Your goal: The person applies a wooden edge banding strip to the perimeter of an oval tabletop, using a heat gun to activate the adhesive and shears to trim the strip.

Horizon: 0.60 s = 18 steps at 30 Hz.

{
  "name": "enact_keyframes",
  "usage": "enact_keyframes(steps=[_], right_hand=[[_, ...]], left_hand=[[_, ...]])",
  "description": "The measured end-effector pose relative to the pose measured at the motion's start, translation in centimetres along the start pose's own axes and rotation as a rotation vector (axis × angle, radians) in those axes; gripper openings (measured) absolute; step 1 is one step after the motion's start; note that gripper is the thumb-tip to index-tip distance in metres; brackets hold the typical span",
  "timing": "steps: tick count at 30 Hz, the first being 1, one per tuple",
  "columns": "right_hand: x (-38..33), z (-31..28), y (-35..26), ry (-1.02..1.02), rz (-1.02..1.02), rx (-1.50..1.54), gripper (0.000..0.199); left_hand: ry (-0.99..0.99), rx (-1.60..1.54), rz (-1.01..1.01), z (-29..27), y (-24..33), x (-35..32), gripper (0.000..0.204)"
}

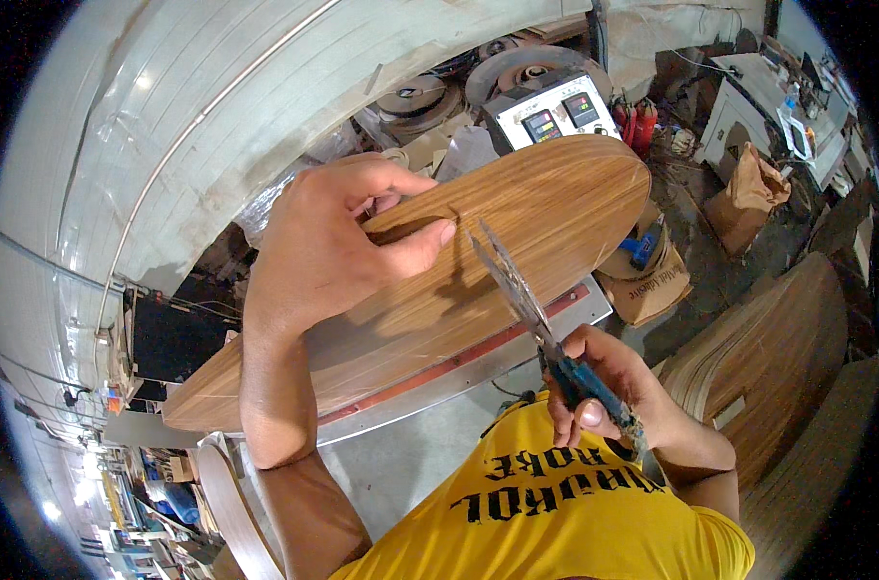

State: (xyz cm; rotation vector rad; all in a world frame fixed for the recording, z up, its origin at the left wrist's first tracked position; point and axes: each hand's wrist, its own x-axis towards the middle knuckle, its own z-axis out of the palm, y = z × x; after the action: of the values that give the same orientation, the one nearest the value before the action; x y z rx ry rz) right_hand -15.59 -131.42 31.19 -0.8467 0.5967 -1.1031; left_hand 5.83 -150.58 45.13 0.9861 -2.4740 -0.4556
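Observation:
A long oval board with a brown wood-grain face (575, 193) lies slantwise in front of me. My left hand (333, 232) is closed at its far edge, thumb on the top face and fingers curled toward the rim; some fingertips are hidden. In my right hand (604, 382) is a worn pair of scissors (521, 290) with blue-green handles. Their dirty blades stand slightly apart and point toward the left thumb, over the board. Whether the blade tips touch the wood cannot be made out.
Under the board runs a metal machine bed with a red strip (401, 385). Beyond it stands a control box (552, 114) with two displays. Stacked curved wooden panels (778, 358) lean at the right, near paper sacks (744, 198). A pale curved panel (231, 503) is at lower left.

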Motion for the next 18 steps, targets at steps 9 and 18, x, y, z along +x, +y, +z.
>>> enact_keyframes(steps=[9,18], right_hand=[[0.7,0.6,-0.5,0.058,0.005,-0.06,0.064],[0.9,-0.2,0.2,-0.023,-0.03,0.02,0.046]], left_hand=[[-0.012,-0.044,-0.037,0.1,-0.5,0.1,0.03],[-0.024,-0.027,-0.07,-0.2,-0.2,0.2,0.033]])
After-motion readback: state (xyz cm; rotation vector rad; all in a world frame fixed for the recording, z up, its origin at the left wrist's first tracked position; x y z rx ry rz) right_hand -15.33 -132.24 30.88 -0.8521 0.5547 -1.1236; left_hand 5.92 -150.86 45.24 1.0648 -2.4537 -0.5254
